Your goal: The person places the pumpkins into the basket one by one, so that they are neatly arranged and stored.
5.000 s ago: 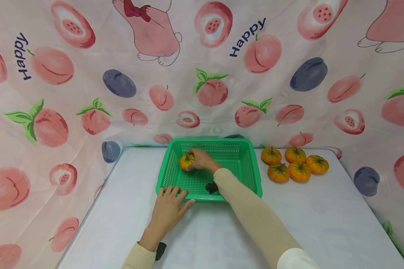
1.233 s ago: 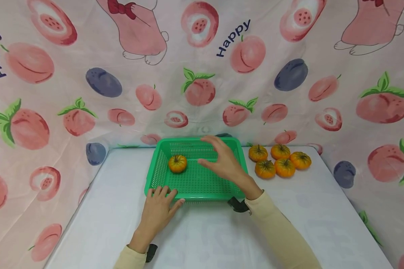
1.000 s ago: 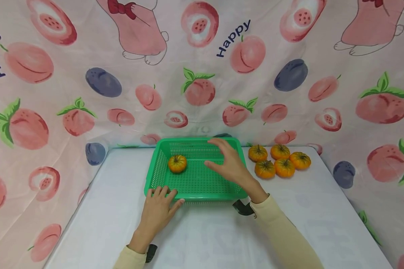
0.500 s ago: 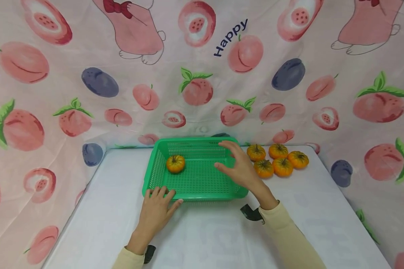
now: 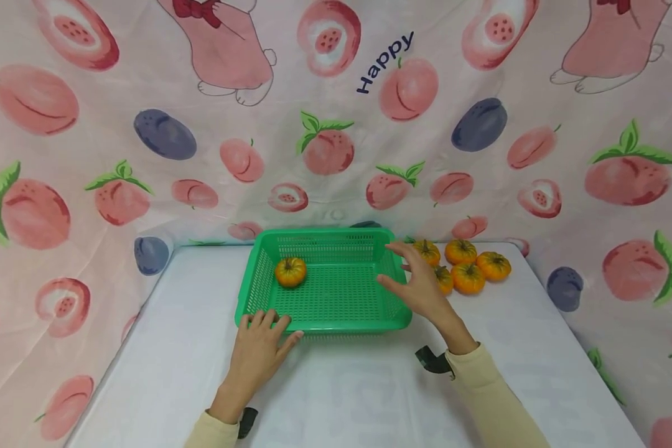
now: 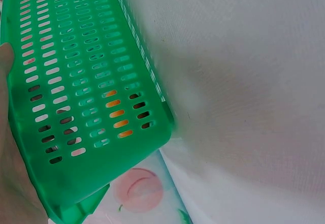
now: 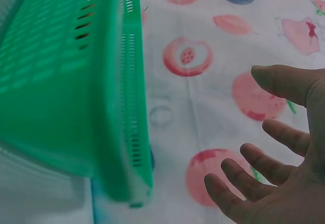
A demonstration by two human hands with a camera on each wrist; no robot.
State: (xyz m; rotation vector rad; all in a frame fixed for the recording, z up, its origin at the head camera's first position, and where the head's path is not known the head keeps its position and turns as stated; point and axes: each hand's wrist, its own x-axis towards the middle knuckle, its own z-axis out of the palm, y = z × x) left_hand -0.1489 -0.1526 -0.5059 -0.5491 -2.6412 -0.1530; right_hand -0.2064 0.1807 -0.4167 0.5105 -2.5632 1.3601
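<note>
A green perforated plastic basket (image 5: pixel 336 327) stands on the table against the back cloth. One small orange pumpkin (image 5: pixel 290 272) with a dark stem sits inside it, toward the left. My left hand (image 5: pixel 257 348) rests on the basket's front rim near the left corner, fingers over the edge; in the left wrist view the basket wall (image 6: pixel 96 148) fills the left side. My right hand (image 5: pixel 422 289) hovers over the basket's right rim, fingers spread and holding nothing. Several more small pumpkins (image 5: pixel 468 278) lie grouped just right of the basket, two partly hidden behind the right hand.
A white cloth covers the table (image 5: pixel 336 398). Behind and at the sides hangs a pink fruit-print cloth (image 5: pixel 336 99). Black wrist mounts (image 5: pixel 434 361) show at both cuffs.
Five seconds ago my right hand held the pumpkin in the basket; it has let go and moved right, over the right rim. The left hand stays on the front rim.
</note>
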